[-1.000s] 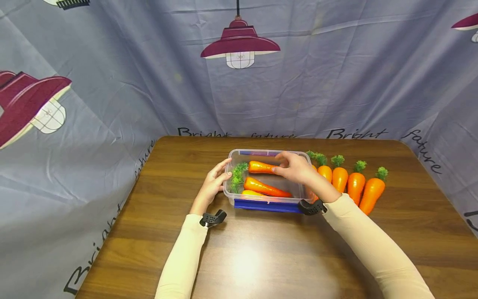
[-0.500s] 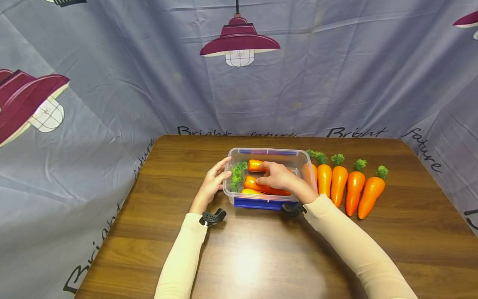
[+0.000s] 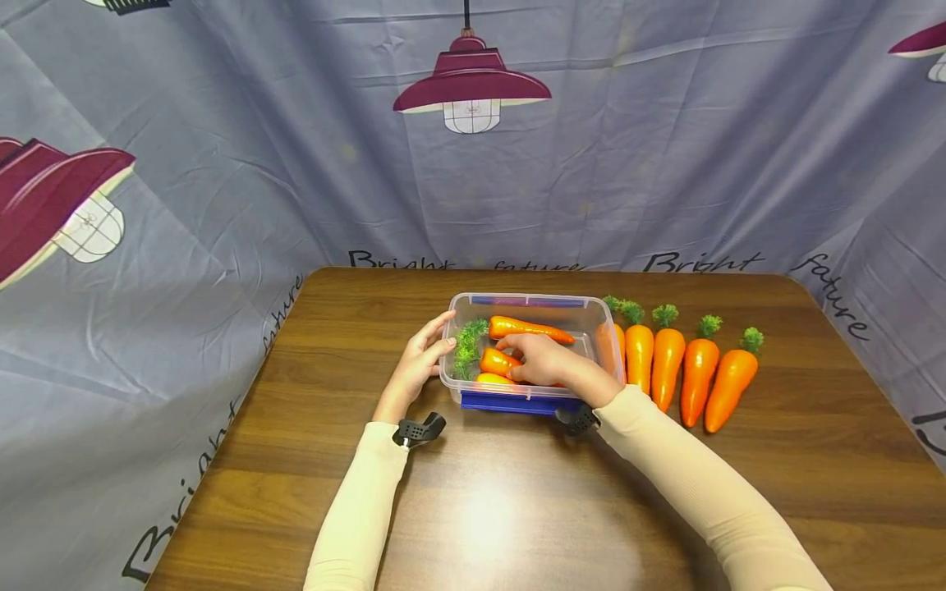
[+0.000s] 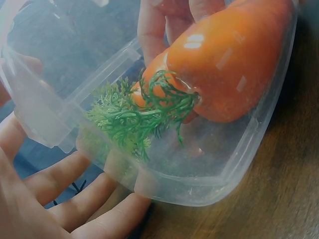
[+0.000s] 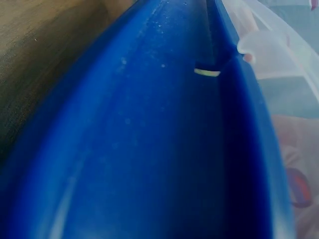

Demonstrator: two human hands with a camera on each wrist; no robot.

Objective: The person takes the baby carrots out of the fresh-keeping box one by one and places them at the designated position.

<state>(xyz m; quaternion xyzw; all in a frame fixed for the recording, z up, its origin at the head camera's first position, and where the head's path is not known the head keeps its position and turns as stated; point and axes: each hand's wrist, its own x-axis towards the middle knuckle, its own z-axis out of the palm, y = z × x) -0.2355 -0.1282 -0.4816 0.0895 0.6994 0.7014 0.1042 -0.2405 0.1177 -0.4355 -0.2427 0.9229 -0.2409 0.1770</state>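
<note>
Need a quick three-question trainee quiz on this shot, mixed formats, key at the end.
1. True or false: the right hand reaches into the clear box.
2. Multiple choice: the carrot row outside the box lies
A) at its left
B) at its right
C) at its near side
3. Short answer: toward which hand do the leafy tops inside the box point?

Key:
1. True.
2. B.
3. The left hand, at the box's left end.
</note>
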